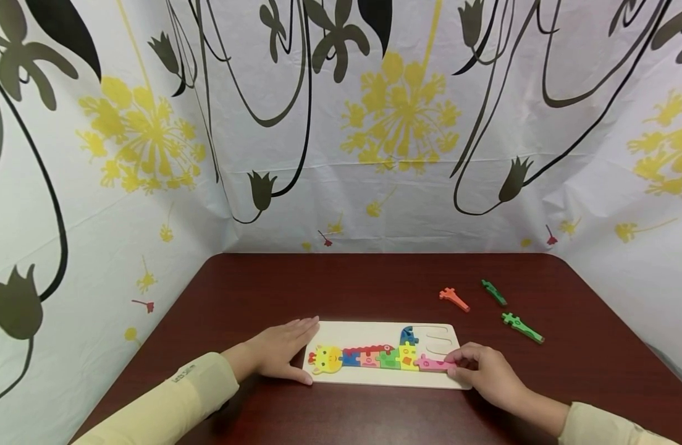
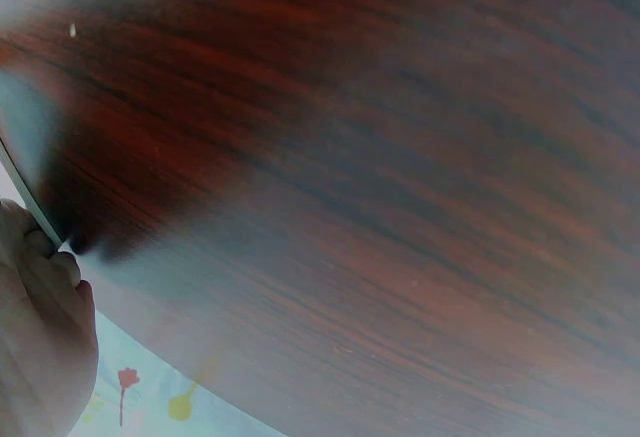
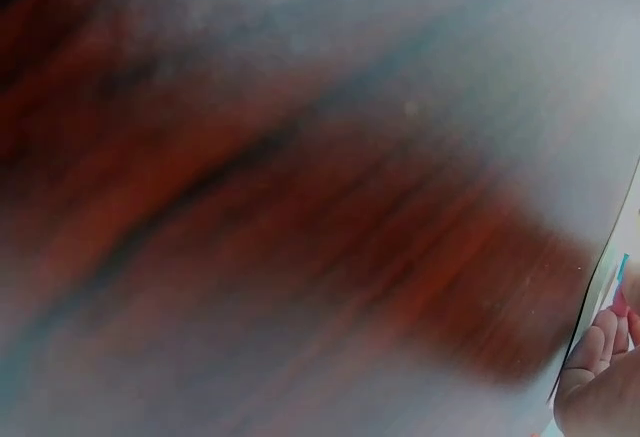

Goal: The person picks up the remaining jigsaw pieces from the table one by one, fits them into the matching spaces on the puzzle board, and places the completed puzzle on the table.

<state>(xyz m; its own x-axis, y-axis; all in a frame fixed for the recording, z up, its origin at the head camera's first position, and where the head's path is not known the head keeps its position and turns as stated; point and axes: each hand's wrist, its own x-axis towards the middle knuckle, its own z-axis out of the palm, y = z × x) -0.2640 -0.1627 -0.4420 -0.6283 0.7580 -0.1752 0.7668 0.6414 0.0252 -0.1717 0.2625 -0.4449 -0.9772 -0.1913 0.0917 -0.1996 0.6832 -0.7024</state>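
- Right hand (image 1: pixel 488 374) covers one end of the pink piece (image 1: pixel 432 363) and part of the right edge of the board (image 1: pixel 357 332).
- Both sleeves, left (image 1: pixel 168 398) and right (image 1: pixel 602 426), run out of the head view.
- Lettering (image 1: pixel 183 372) on the left sleeve is too small to read.
- The bottom edge cuts off the near side of the tabletop (image 1: pixel 319 284).
- In the wrist views, the tabletop blurs, and side edges crop the left hand (image 2: pixel 45 327), right hand and board.
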